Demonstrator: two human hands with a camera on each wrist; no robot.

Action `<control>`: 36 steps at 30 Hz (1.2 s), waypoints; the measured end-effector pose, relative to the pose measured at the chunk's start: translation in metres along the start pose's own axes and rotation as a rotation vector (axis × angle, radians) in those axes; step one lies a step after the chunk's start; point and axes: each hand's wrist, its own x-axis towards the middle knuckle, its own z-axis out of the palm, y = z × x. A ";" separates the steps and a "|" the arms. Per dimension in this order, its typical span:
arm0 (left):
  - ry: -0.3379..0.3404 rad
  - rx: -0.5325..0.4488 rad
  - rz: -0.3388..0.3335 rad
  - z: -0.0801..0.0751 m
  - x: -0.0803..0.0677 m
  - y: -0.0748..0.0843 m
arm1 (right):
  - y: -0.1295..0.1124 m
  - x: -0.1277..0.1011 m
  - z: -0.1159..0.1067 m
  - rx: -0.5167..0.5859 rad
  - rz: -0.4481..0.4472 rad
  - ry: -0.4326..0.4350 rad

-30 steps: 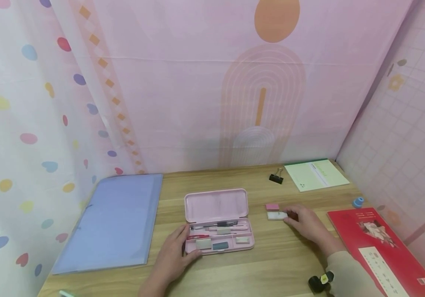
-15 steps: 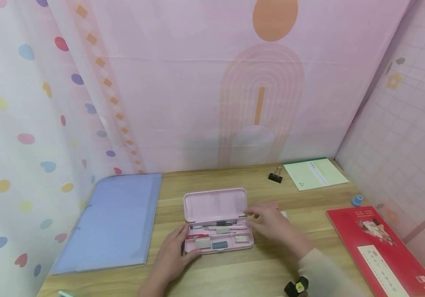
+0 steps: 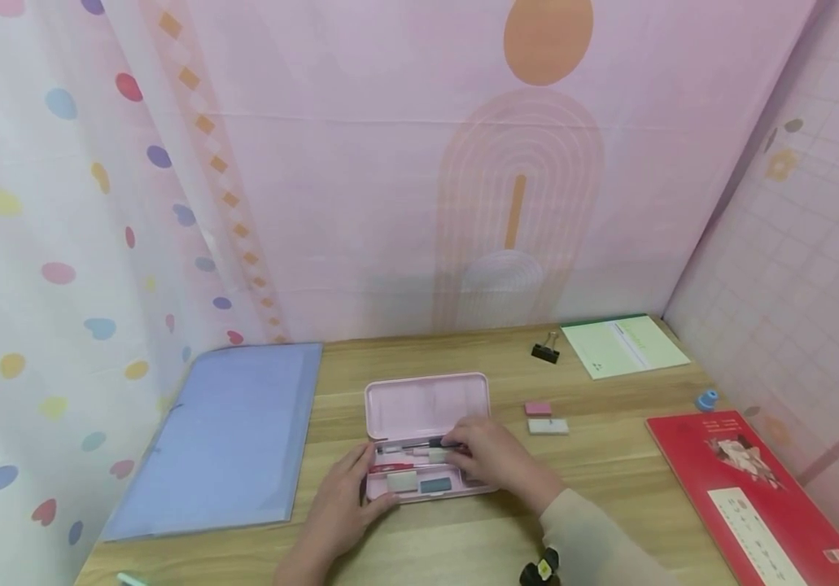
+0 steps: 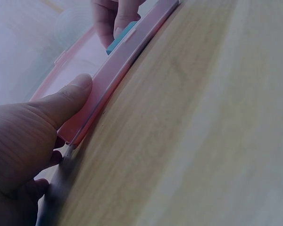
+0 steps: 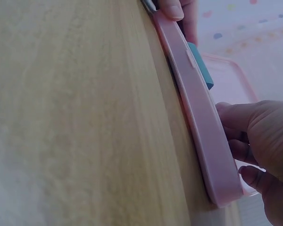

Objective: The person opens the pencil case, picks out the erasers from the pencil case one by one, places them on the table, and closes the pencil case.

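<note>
A pink pencil case (image 3: 426, 405) lies open on the table, its lid tilted back. My left hand (image 3: 342, 496) grips its left end, with the thumb over the front rim and other fingers behind. My right hand (image 3: 495, 456) reaches into the right part, its fingertips around the black pen (image 3: 426, 443). Whether they pinch the pen is not clear. In the case also lie a red pen (image 3: 392, 468), a grey-white eraser (image 3: 401, 482) and a teal eraser (image 3: 434, 486). In the right wrist view the teal eraser (image 5: 201, 66) sticks up above the front wall. The right hand covers the case's right compartment.
Right of the case lie a pink eraser (image 3: 538, 408) and a white eraser (image 3: 548, 426). Farther back are a binder clip (image 3: 545, 350) and a green notebook (image 3: 624, 346). A blue folder (image 3: 221, 439) lies left, a red book (image 3: 741, 480) and small blue object (image 3: 707, 400) right.
My right hand has let go of the white eraser beside the pink one and moved left into the pencil case. My left hand has stayed on the case's left end.
</note>
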 end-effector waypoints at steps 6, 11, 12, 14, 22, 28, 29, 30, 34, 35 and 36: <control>0.007 -0.004 0.007 0.000 0.000 0.000 | 0.001 0.002 0.003 0.005 0.006 -0.008; 0.007 0.003 0.012 0.001 -0.001 -0.001 | 0.000 0.002 0.003 -0.016 -0.004 -0.007; 0.009 0.003 0.012 0.002 -0.001 -0.001 | 0.000 0.002 0.003 -0.019 -0.005 -0.007; 0.013 0.000 0.012 0.002 -0.001 -0.001 | -0.001 0.001 0.003 -0.022 -0.012 -0.001; 0.021 0.006 0.020 0.003 -0.001 0.001 | 0.004 -0.018 -0.013 0.017 -0.004 0.108; 0.028 0.011 0.027 0.001 0.001 0.002 | 0.027 -0.051 -0.038 0.024 0.023 0.265; 0.027 0.010 0.025 0.001 0.001 0.002 | 0.033 -0.057 -0.041 0.010 0.040 0.275; 0.025 0.007 0.023 0.000 0.001 0.002 | 0.038 -0.063 -0.043 -0.003 0.057 0.281; 0.005 0.004 -0.004 -0.001 0.001 0.002 | 0.058 -0.084 -0.049 -0.052 0.139 0.288; 0.001 0.003 -0.010 -0.001 0.001 0.002 | 0.063 -0.088 -0.049 -0.053 0.153 0.287; -0.003 0.000 -0.014 -0.001 0.001 0.002 | 0.067 -0.091 -0.050 -0.049 0.167 0.283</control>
